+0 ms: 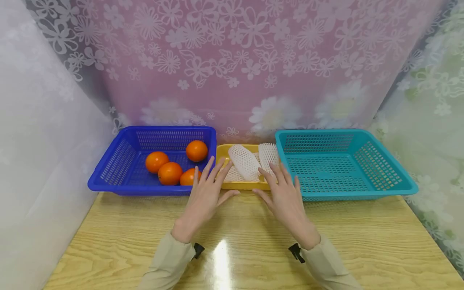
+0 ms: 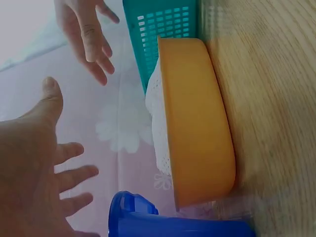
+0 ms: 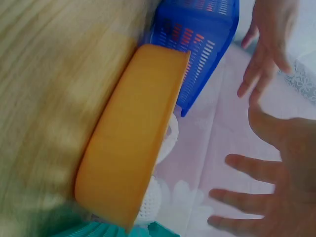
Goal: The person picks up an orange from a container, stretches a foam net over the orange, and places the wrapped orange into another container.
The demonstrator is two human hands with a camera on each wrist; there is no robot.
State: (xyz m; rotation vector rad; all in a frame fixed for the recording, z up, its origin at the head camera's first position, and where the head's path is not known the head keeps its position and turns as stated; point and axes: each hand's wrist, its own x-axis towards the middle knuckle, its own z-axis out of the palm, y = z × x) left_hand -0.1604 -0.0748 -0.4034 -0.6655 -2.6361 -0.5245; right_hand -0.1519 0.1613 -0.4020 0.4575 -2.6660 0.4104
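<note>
My left hand (image 1: 204, 197) is spread in the air in front of the blue basket (image 1: 105, 187) and the yellow tray (image 1: 237, 185), holding nothing. Mirroring it, my right hand (image 1: 287, 201) hovers with fingers apart between the tray and the teal basket (image 1: 362, 195). Both wrist views show a gap between the hands and the tray. White foam net sleeves (image 1: 244, 162) lie in the tray, partly hidden by my fingers. Several glossy orange fruits (image 1: 170, 173) sit in the blue basket; my left fingertips overlap one in the head view.
The baskets and tray stand in a row at the back of a wood-grain table (image 1: 246, 233). A pink flowered curtain (image 1: 232, 72) hangs right behind them. Pale cloth walls close off the left and right sides.
</note>
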